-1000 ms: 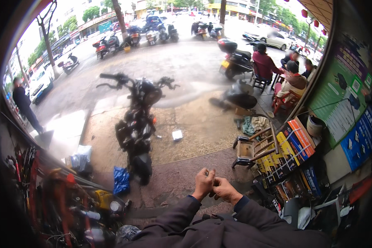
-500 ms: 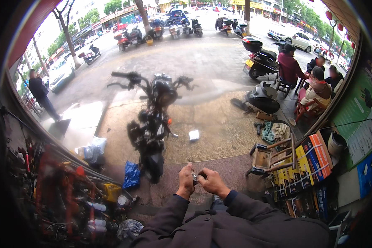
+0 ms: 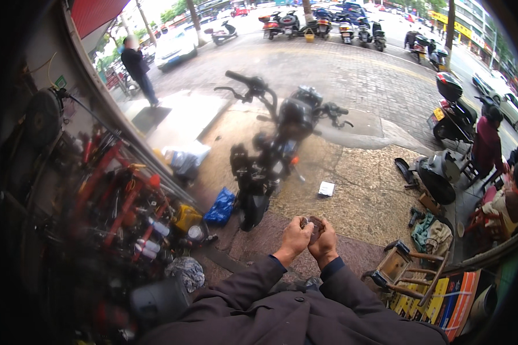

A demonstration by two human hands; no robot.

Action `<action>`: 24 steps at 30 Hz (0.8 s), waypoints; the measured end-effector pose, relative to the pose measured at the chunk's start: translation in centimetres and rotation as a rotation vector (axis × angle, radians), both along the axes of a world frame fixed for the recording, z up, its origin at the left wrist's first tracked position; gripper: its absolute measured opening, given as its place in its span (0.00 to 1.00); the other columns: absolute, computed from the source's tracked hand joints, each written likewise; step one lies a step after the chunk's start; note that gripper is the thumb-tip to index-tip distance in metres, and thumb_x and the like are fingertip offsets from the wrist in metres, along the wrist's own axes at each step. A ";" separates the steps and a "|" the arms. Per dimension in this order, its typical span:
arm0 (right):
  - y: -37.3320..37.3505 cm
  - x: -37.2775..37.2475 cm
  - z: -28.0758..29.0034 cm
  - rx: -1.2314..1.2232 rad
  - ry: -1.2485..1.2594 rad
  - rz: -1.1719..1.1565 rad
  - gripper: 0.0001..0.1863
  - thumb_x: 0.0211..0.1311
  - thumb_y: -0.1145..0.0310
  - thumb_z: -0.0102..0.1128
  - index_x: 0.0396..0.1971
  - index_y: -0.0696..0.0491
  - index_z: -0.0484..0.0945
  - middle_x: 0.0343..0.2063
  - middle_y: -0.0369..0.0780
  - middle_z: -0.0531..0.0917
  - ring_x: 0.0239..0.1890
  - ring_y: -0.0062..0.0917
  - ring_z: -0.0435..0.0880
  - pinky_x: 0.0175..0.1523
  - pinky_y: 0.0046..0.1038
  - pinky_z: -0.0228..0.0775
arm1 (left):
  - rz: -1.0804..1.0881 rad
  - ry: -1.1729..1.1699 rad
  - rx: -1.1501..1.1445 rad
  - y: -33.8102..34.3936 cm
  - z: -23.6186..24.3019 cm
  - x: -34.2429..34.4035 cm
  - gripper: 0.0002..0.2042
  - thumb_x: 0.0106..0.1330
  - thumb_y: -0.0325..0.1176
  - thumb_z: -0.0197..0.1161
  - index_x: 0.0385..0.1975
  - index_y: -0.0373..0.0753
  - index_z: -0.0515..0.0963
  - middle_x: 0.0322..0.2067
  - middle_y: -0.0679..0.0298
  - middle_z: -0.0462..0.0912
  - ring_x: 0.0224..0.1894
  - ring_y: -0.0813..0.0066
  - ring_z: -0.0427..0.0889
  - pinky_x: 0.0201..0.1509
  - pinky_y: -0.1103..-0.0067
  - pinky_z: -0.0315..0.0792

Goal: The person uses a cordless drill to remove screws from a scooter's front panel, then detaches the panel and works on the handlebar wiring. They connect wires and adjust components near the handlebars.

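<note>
Both hands, the left hand (image 3: 294,238) and the right hand (image 3: 324,242), pinch a small dark part (image 3: 313,224) between their fingertips. It may slip and fall onto the paved ground (image 3: 362,201) below the fingers, toward the black motorcycle (image 3: 273,155) just beyond them.

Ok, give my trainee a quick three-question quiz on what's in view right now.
1. True or false: both hands hold one small dark part between them.
2. What stands just beyond the hands? A) a black motorcycle B) a white van C) a ladder
3. Which side of the motorcycle is the blue bag on, the person's left or right?

Key: 1 true. 2 A. 3 left, on the ground beside its near wheel.
</note>
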State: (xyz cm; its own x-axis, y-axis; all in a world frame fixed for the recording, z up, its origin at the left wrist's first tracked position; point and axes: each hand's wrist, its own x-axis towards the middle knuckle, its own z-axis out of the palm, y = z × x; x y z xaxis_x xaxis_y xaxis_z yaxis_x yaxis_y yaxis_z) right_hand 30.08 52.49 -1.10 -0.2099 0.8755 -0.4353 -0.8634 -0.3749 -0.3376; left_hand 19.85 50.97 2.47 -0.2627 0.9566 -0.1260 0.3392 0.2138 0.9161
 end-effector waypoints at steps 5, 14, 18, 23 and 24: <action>1.9 0.5 -2.3 0.002 0.169 0.115 0.21 0.76 0.58 0.37 0.43 0.57 0.77 0.40 0.44 0.84 0.43 0.37 0.83 0.55 0.40 0.75 | -0.069 0.214 0.156 -0.8 1.8 0.0 0.17 0.59 0.29 0.61 0.47 0.30 0.79 0.40 0.47 0.84 0.42 0.54 0.85 0.47 0.67 0.78; 3.8 0.0 -3.6 -0.015 0.362 0.190 0.20 0.75 0.55 0.41 0.41 0.55 0.77 0.40 0.45 0.84 0.45 0.40 0.83 0.57 0.44 0.74 | -0.017 0.423 0.304 0.1 3.4 -0.2 0.10 0.55 0.24 0.61 0.37 0.33 0.81 0.33 0.50 0.82 0.37 0.54 0.83 0.42 0.65 0.77; 4.2 0.5 -3.0 0.002 0.415 0.195 0.21 0.75 0.55 0.41 0.43 0.57 0.77 0.42 0.46 0.84 0.46 0.41 0.83 0.59 0.44 0.73 | -0.023 0.447 0.363 0.9 4.1 0.3 0.09 0.55 0.24 0.62 0.35 0.33 0.79 0.32 0.50 0.82 0.36 0.54 0.82 0.41 0.65 0.77; 4.1 1.4 -3.2 -0.037 0.383 0.184 0.21 0.75 0.56 0.41 0.45 0.59 0.77 0.43 0.46 0.83 0.48 0.41 0.82 0.60 0.44 0.72 | -0.095 0.505 0.441 1.2 4.3 1.4 0.09 0.55 0.24 0.62 0.36 0.34 0.78 0.33 0.52 0.80 0.35 0.53 0.82 0.39 0.65 0.76; 3.9 1.6 -3.2 -0.029 0.405 0.207 0.21 0.75 0.57 0.41 0.45 0.58 0.76 0.44 0.46 0.83 0.48 0.40 0.81 0.60 0.44 0.72 | -0.126 0.531 0.440 1.2 4.3 1.6 0.11 0.54 0.23 0.62 0.38 0.35 0.78 0.33 0.52 0.78 0.34 0.53 0.81 0.39 0.66 0.76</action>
State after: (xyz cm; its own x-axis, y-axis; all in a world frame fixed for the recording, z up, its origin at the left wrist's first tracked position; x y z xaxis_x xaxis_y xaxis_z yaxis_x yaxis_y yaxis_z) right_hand 31.70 56.42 -4.30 -0.5372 0.7861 -0.3058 -0.8299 -0.5574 0.0249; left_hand 21.47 52.18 6.77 -0.0647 0.9165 0.3948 0.7625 -0.2098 0.6121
